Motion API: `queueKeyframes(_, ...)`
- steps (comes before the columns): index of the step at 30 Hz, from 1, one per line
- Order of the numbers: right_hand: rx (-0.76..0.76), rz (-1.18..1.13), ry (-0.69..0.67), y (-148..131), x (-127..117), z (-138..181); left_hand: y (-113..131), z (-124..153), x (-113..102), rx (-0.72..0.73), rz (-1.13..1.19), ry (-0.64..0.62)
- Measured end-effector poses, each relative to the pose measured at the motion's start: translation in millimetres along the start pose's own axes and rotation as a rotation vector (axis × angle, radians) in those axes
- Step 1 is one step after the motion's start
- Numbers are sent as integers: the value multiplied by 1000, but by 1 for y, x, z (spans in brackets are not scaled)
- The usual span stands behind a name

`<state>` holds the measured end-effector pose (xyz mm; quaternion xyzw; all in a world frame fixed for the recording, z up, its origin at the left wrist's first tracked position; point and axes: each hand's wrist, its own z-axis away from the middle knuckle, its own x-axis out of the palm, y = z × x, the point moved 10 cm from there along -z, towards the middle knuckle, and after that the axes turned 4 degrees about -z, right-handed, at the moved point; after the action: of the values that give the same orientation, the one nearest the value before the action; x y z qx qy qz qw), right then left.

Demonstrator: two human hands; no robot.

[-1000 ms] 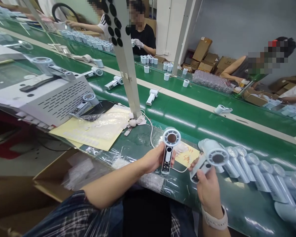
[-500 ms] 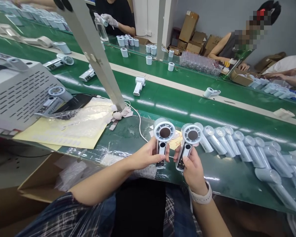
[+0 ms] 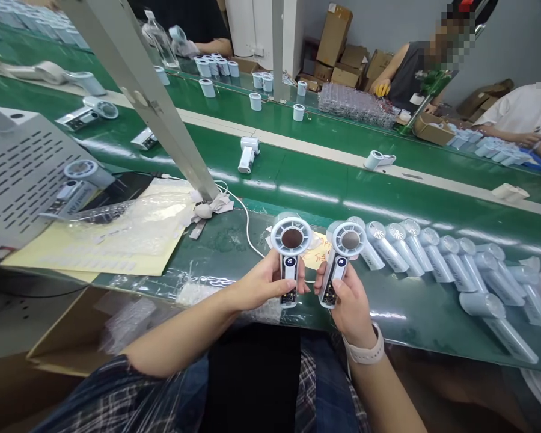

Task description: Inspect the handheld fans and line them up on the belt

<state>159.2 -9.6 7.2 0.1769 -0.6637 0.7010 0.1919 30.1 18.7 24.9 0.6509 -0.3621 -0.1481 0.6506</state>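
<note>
My left hand [image 3: 270, 281] is closed round the handle of a light blue handheld fan [image 3: 291, 236], its thumb on the handle front. A second handheld fan [image 3: 348, 239] of the same kind stands upright in my right hand [image 3: 350, 300], whose thumb also presses the handle. Both small round displays are lit and read 20. Below them the lower handle fronts lack a cover, so circuit boards show. The two fans are side by side, slightly apart, above the table edge. Behind them lies a yellow note [image 3: 316, 251] with writing on it.
Several plastic-wrapped fans [image 3: 399, 246] lie in a row to the right. Further fans [image 3: 249, 155] rest on the green conveyor belt [image 3: 293, 165]. A slanted metal post [image 3: 148, 108], yellow sheets [image 3: 162, 240] and a vented white machine [image 3: 22, 174] stand left. Co-workers sit across the belt.
Both displays have gone from dark to lit, showing 20. My hands keep their grip on the two fans. The view has shifted slightly.
</note>
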Motion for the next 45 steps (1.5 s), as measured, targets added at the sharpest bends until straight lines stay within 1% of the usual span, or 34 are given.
queueKeyframes(4, 19, -6, 17, 4, 0, -1, -8, -5, -7, 20, 61, 62)
queueKeyframes(7, 23, -4, 64, 8, -4, -1, -12, -7, -19, 51, 152, 159)
queueKeyframes(9, 37, 11, 54, 11, -3, -1, -13, -5, -24, 47, 177, 189)
queueKeyframes(11, 47, 34, 10, 12, 1, -1, -10, -3, -21, 30, 138, 138)
queueKeyframes(13, 30, 57, -24, 10, 6, -1, -5, -1, -16, 23, 49, 73)
queueKeyframes(15, 15, 58, -20, 7, 7, -1, -2, -1, -15, 19, -18, 57)
queueKeyframes(19, 43, 10, -13, 10, 7, -2, -4, -4, -19, -4, -40, 99)
queueKeyframes(24, 35, -22, 2, 9, 4, -2, -8, -7, -15, -7, -22, 87)
queueKeyframes(29, 51, -28, 18, 12, 1, -1, -10, -7, -17, -31, 38, 129)
queueKeyframes(33, 36, -45, 11, 10, 0, 0, -8, -7, -14, -39, 5, 118)
queueKeyframes(37, 41, -71, 36, 9, -1, -1, -12, -6, -22, -91, -53, 228)
queueKeyframes(40, 76, -155, -20, 10, 7, -2, -13, -6, -27, -110, -79, 278)
queueKeyframes(42, 84, -200, -29, 9, 9, -3, -13, -8, -24, -104, -50, 254)
queueKeyframes(45, 84, -191, 24, 9, 3, -2, -13, -8, -15, -110, 35, 192)
